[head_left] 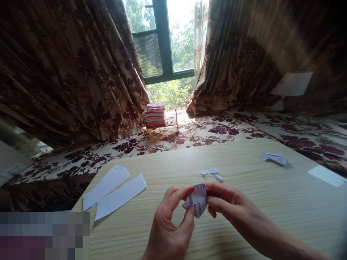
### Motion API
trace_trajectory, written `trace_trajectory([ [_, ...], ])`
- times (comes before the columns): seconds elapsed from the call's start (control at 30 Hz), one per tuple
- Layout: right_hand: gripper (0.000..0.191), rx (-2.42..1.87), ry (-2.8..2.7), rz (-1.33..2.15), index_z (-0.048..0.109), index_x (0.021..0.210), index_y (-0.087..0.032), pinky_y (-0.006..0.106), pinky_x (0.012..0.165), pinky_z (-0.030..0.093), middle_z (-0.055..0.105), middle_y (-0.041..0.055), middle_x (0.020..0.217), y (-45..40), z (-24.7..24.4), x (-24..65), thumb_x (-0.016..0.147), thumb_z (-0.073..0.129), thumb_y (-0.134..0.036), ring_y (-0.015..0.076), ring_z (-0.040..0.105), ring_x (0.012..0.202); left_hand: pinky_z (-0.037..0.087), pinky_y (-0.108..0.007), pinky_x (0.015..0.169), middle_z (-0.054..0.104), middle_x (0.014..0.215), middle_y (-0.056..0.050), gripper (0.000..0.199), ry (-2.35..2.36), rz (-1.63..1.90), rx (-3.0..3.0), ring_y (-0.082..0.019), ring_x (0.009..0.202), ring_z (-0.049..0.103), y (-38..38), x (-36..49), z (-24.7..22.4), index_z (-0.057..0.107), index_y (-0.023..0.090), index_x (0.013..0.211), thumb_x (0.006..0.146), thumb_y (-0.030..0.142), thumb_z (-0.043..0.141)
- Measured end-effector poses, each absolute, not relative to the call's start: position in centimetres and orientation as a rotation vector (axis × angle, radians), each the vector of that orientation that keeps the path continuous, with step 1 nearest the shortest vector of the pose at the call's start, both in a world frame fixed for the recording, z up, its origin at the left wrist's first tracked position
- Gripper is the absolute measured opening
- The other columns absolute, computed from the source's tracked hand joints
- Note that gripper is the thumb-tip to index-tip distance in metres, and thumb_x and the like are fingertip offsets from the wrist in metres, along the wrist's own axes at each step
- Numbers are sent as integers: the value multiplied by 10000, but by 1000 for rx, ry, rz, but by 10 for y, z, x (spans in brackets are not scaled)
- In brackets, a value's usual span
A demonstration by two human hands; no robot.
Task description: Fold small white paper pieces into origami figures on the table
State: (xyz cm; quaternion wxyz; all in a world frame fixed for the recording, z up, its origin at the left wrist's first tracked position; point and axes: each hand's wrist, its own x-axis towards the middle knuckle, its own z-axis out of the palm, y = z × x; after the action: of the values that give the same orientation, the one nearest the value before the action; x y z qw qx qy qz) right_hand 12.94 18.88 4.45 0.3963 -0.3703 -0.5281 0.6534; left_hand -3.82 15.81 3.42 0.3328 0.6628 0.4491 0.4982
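Between my two hands, above the near part of the table, is a small folded piece of printed paper [197, 202] with dark lettering and a jagged upper edge. The thumb and forefinger of my left hand [173, 220] pinch it from the left. On its right edge, my right hand [230, 202] grips it with thumb and fingers, some of them partly hidden behind. Just beyond my hands lie a few torn paper scraps [211, 172] on the wood-grain table [168, 166].
Long white paper strips [121, 196] lie at the table's left. A folded paper piece [274, 158] and a white rectangle [326, 176] are at the right. Behind the table, a patterned ledge holds a small rack of striped cloths [155, 115] and a lamp [292, 83].
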Motion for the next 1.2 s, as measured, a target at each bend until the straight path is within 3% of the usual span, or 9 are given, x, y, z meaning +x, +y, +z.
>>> trace_trajectory([
  [0.37, 273, -827, -1314, 1738, 710, 1028, -258, 249, 681, 398, 679, 2, 939, 185, 41, 130, 774, 633, -195, 136, 532, 788, 493, -289, 853, 633, 1010, -40, 398, 1209, 1280, 1801, -179, 964, 603, 159, -36, 35, 605, 228, 1149, 786, 73, 558],
  [0.7, 302, -897, -1283, 1758, 701, 1062, -222, 260, 631, 376, 707, 41, 914, 185, 41, 127, 771, 672, -298, 170, 563, 814, 485, -270, 853, 625, 1019, -26, 370, 1227, 1308, 1796, -167, 961, 602, 157, -34, 38, 602, 234, 1106, 772, 75, 576],
  [0.9, 290, -866, -1301, 1742, 706, 1054, -221, 267, 646, 389, 704, 43, 932, 184, 38, 128, 771, 645, -236, 175, 567, 821, 485, -272, 854, 630, 1018, -38, 361, 1224, 1319, 1768, -175, 970, 607, 156, -33, 37, 618, 219, 1105, 775, 79, 572],
  [1.03, 282, -876, -1294, 1739, 708, 1046, -223, 268, 650, 392, 698, 42, 946, 184, 38, 129, 770, 656, -255, 173, 552, 819, 473, -313, 878, 648, 1046, -61, 318, 1181, 1282, 1577, -197, 984, 606, 158, -35, 35, 624, 205, 1117, 815, 134, 555],
  [1.2, 271, -911, -1298, 1723, 712, 1036, -213, 264, 637, 390, 689, 40, 923, 186, 38, 129, 780, 658, -283, 156, 527, 777, 503, -312, 797, 692, 998, -96, 313, 1122, 1198, 1247, -210, 917, 627, 159, -37, 38, 620, 146, 1117, 818, 229, 585],
])
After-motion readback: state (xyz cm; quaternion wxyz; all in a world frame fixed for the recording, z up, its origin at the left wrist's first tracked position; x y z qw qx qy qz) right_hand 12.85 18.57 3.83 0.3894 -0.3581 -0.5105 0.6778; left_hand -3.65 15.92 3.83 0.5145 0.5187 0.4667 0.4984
